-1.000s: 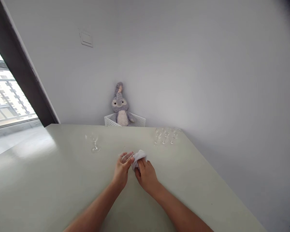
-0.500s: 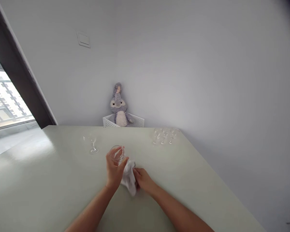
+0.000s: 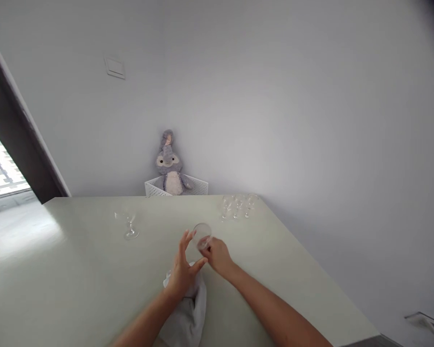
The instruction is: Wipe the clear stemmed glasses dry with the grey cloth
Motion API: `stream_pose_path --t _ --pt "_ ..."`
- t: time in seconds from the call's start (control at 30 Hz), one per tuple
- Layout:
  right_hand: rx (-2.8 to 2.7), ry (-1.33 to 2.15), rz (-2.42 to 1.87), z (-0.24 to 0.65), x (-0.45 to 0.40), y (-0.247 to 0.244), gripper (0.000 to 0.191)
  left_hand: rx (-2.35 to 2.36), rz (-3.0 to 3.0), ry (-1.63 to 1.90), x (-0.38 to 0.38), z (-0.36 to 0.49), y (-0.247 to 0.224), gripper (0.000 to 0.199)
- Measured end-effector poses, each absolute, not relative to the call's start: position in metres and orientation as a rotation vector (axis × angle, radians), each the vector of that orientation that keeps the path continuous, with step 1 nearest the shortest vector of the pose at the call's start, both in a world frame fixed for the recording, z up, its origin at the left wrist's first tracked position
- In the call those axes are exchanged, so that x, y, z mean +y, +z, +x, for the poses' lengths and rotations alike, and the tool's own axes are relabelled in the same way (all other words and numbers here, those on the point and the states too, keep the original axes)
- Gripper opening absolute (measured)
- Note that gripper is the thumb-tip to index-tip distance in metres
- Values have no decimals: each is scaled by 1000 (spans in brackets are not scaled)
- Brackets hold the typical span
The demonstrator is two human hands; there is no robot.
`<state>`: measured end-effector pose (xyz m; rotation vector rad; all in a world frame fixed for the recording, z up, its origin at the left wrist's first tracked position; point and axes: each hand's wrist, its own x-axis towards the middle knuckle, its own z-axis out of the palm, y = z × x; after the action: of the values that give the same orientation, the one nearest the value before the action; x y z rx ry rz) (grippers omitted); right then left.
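A clear stemmed glass [image 3: 202, 232] is held up over the table, bowl toward the top. My right hand [image 3: 219, 255] is closed around its lower part, which the fingers partly hide. Just left of the glass, my left hand [image 3: 183, 270] has thumb and fingers spread apart, with fingertips close to the bowl; whether they touch it I cannot tell. Under my left hand and wrist lies a crumpled white cloth [image 3: 190, 313], partly covered by the forearm.
Several stemmed glasses [image 3: 236, 205] stand together at the table's far right corner. Another clear glass [image 3: 130, 229] is at the left. Behind the far edge, a grey plush toy [image 3: 171, 168] sits in a white perforated basket [image 3: 198, 187]. A wall borders the right side.
The glass went from my left hand to my right and moved right. My right hand let go of the cloth, which now lies lower, beneath my left hand. The view shifted slightly.
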<state>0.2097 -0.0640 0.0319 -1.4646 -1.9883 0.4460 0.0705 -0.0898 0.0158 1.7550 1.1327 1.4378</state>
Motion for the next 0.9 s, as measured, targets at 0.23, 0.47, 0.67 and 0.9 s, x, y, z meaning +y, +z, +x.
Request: stream_pose_path --t 0.23,0.47,0.67,0.9 --pt "-1619 375 -1894 278 -11 19 30 1349 1637 1116 -67 65 -16 50" --pt "-1520 384 -1964 297 8 3 33 1348 1602 1102 -66 64 -15 42" --pt "-1478 387 -1988 295 19 1 32 1330 1621 1102 -65 63 -16 38" --pt "-1469 439 -1999 299 8 6 35 1270 1413 1271 -64 62 -11 33"
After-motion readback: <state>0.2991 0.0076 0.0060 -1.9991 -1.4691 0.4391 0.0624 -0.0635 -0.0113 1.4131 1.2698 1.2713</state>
